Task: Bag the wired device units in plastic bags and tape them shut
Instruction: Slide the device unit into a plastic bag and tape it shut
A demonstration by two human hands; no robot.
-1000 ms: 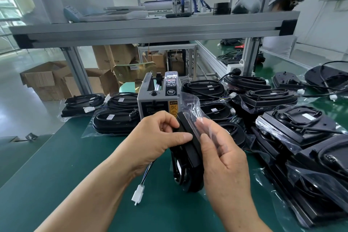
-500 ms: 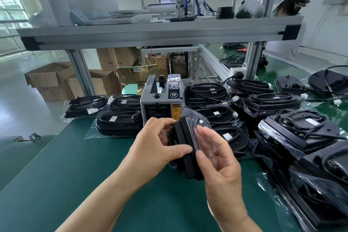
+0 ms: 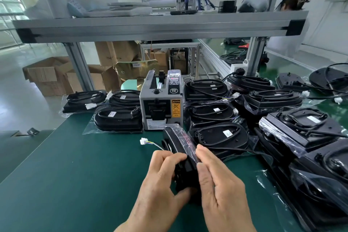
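Mid-bagging here: the left hand [image 3: 162, 179] grips a black unit [image 3: 175, 141] on edge over the worktop [image 3: 75, 165], while the right hand [image 3: 216, 181] pinches the bag [image 3: 186, 140] drawn partly over it, plug [image 3: 143, 141] hanging out. Bagged units [image 3: 117, 120] flank the tape dispenser [image 3: 162, 103]; bare ones [image 3: 327, 79] wait far right, and this one looks not yet taped

A black unit [image 3: 172, 142] in a clear, glossy bag [image 3: 185, 138] trails a white plug [image 3: 143, 141] over a dark green table [image 3: 75, 175], in front of a grey tape machine [image 3: 150, 100] with an orange warning label [image 3: 176, 108] and brown cardboard boxes [image 3: 49, 77].
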